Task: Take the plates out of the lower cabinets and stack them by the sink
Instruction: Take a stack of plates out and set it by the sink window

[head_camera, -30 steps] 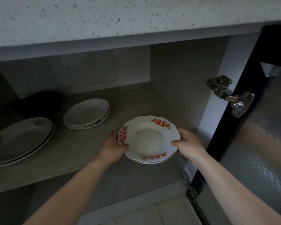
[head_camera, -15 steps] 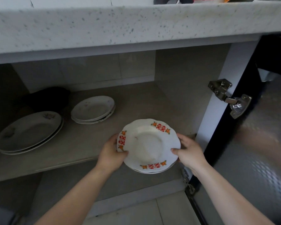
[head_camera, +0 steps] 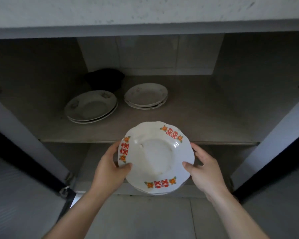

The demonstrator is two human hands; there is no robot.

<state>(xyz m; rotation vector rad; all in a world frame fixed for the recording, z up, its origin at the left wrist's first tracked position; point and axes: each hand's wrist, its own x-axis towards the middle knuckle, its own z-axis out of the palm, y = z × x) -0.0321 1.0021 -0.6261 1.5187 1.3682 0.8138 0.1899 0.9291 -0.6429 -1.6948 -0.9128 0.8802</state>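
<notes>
A small stack of white plates with red and orange patterns point(head_camera: 156, 156) is held in the air in front of the open lower cabinet, just off the shelf's front edge. My left hand point(head_camera: 109, 167) grips its left rim, thumb on top. My right hand point(head_camera: 204, 169) grips the right rim the same way. On the shelf point(head_camera: 205, 121) behind lie two more stacks: larger pale plates point(head_camera: 91, 106) at the left and smaller pale plates point(head_camera: 146, 95) near the middle.
A dark object point(head_camera: 104, 79) sits at the shelf's back behind the plates. The speckled stone counter edge point(head_camera: 145, 11) overhangs the cabinet. Open doors stand at the left point(head_camera: 16, 178) and right point(head_camera: 283, 178). Tiled floor point(head_camera: 145, 218) lies below.
The held plates have come out of the cabinet toward me and a little lower. My view has shifted right and down, so the cabinet now appears centred and both doors show.
</notes>
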